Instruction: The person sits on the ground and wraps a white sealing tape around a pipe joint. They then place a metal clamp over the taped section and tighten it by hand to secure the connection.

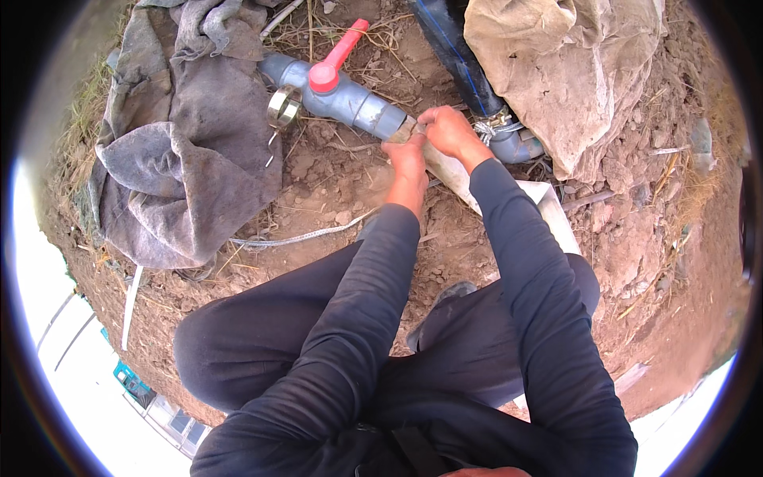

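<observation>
A grey pipe [370, 114] with a red-handled ball valve [323, 77] lies on the soil at upper middle. Its right end meets a pale, flattened hose or sleeve [453, 176], which runs down to the right. My left hand [407, 159] grips the pale hose just below the grey pipe's end, fingers closed. My right hand [449, 131] is closed on the same hose just to the right and above, thumb and fingers near the joint. A shiny round tape roll or ring [284, 106] lies left of the valve.
Crumpled grey cloth [179, 183] covers the left ground; a tan sack [572, 79] lies upper right. A black pipe [455, 48] joins a clamped grey elbow [518, 147] behind my right hand. A pale strap [310, 237] crosses the dirt. My bent legs are below.
</observation>
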Demonstrator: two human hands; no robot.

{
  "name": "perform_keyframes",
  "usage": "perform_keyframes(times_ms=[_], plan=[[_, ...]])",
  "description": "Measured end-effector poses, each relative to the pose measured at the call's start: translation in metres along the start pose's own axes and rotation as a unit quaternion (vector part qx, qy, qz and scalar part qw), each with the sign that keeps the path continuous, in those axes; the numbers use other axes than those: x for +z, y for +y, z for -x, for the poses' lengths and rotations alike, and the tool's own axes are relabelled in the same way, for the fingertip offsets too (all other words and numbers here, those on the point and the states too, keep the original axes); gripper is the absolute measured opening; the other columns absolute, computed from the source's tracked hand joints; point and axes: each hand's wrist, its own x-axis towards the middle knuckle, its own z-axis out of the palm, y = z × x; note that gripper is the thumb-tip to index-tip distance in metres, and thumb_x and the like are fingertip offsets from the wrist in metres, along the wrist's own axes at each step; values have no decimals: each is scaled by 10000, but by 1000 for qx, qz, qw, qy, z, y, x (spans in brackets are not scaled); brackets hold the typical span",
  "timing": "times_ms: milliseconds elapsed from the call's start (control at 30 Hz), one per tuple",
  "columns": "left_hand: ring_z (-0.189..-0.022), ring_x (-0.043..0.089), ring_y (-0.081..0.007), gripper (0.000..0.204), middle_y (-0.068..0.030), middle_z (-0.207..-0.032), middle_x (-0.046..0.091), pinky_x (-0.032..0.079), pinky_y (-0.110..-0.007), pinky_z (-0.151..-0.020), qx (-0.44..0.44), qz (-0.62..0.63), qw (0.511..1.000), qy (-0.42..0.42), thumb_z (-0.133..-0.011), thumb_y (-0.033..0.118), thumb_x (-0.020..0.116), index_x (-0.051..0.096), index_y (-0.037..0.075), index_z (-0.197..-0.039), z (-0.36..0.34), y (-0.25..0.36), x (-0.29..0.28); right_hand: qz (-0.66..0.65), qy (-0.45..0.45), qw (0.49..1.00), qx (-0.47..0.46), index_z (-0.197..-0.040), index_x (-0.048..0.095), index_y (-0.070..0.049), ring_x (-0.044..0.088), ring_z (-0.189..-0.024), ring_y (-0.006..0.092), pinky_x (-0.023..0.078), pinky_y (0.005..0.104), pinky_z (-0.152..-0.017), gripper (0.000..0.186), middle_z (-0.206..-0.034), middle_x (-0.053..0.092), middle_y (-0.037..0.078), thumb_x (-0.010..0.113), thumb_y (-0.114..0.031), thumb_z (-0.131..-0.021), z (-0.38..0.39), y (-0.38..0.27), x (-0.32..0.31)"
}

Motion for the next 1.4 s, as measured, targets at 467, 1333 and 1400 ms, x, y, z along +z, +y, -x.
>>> perform_keyframes(times_ms=[467, 1333, 1400], plan=[[-1288, 557, -289, 827, -191, -1402, 497, 463, -409, -1095, -26, -10, 1000, -14, -824, -27, 722, 239, 17, -1494, 14, 14, 4, -278, -24, 960, 2, -1173, 730, -6, 637, -1194, 218, 475, 339, -1038, 376, -1304, 694, 127, 537, 3, -851, -40, 12, 21], [-1205, 641, -287, 536, -106, -1300, 667, 485, -445, -1082, -82, 103, 967, -219, -830, -68, 630, 574, 19, -1356, -13, 14, -34, 140, -81, 975, -150, -1082, 750, -78, 690, -1102, 411, 536, 480, -919, 285, -1123, 747, 205, 595, -40, -846, -80, 1, 14], [-1207, 641, -288, 534, -110, -1299, 671, 484, -448, -1086, -81, 101, 967, -217, -826, -70, 631, 581, 14, -1350, -13, 14, -33, 144, -84, 974, -151, -1053, 717, -41, 688, -1070, 421, 527, 483, -897, 258, -1087, 739, 221, 582, -5, -837, -80, -1, 9]])
